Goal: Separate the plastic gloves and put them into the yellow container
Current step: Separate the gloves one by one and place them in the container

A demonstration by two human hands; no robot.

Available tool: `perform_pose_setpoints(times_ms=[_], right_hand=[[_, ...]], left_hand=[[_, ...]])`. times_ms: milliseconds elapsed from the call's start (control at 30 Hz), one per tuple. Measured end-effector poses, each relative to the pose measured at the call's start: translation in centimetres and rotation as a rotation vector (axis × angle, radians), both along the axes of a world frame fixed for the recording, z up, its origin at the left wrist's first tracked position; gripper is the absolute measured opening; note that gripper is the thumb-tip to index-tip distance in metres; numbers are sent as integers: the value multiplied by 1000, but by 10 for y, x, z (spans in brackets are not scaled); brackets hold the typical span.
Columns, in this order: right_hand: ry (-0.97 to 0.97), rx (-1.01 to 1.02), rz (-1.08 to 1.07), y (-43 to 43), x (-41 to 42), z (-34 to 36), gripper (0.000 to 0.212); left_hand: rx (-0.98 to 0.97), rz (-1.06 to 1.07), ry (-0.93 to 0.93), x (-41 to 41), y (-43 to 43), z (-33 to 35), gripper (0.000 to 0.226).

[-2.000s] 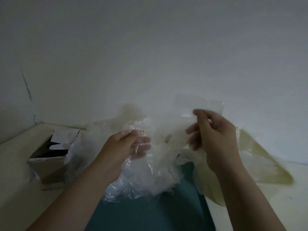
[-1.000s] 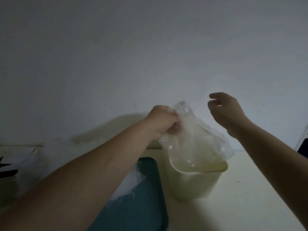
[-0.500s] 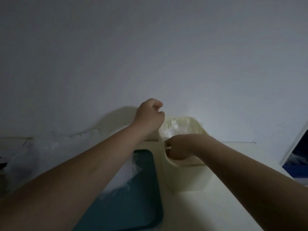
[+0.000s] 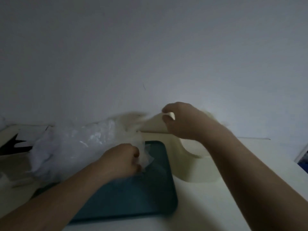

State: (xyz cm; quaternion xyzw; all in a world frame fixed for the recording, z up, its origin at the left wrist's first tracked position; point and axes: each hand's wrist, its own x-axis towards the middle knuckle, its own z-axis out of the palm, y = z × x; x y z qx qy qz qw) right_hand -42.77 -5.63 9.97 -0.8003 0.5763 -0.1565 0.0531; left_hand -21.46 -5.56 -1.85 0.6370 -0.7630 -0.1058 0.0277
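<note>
A heap of clear plastic gloves [image 4: 75, 144] lies over the left half of a teal tray [image 4: 150, 197]. My left hand [image 4: 121, 159] grips a bunch of gloves at the heap's right edge, just above the tray. The pale yellow container [image 4: 195, 167] stands right of the tray, against the wall. My right hand [image 4: 185, 122] hovers over the container's opening with its fingers curled, motion-blurred, and I see nothing clearly held in it. My right wrist hides the inside of the container.
A dark open box [image 4: 13, 145] sits at the far left behind the gloves. The white wall rises close behind everything. A dark blue object [image 4: 302, 154] shows at the right edge. The pale tabletop [image 4: 200, 214] runs in front of the container.
My left hand has dropped from above the container back to the heap and taken hold of gloves. My right hand has risen out of the container. The view has swung left.
</note>
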Motion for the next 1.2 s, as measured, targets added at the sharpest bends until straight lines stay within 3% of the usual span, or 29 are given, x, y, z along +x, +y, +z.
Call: perform_pose_setpoints(times_ms=[167, 267, 367, 467, 567, 633, 767, 800, 867, 1000, 1100, 1200], right_hand=[[-285, 112, 160, -1, 49, -42, 33], [-406, 83, 101, -13, 53, -63, 32], [-656, 77, 83, -24, 57, -76, 26], [-853, 163, 139, -27, 59, -84, 50], [-888, 203, 187, -24, 61, -80, 82], [-876, 221, 204, -22, 61, -72, 80], [-924, 276, 290, -20, 62, -67, 22], [-916, 245, 265, -21, 62, -69, 17], [-887, 192, 192, -23, 60, -75, 19], [-919, 301, 190, -23, 59, -76, 21], [-912, 324, 140, -17, 69, -78, 24], [-707, 135, 28, -19, 70, -81, 34]], left_hand=[[-128, -28, 190, 16, 2, -23, 25], [-146, -28, 395, 25, -2, -31, 15], [-184, 39, 619, 36, -6, -24, 16], [-156, 140, 929, 43, -3, 2, 22], [37, 160, 1300, 48, 7, 35, 22], [133, 107, 1464, 54, 11, 48, 24], [234, 84, 1455, 55, 14, 48, 46], [265, 103, 1453, 55, 14, 46, 54], [260, 132, 1461, 58, 12, 42, 58], [152, 101, 1393, 64, 7, 29, 9], [105, 105, 1409, 60, 4, 23, 7], [-152, 225, 1270, 67, -3, 14, 9]])
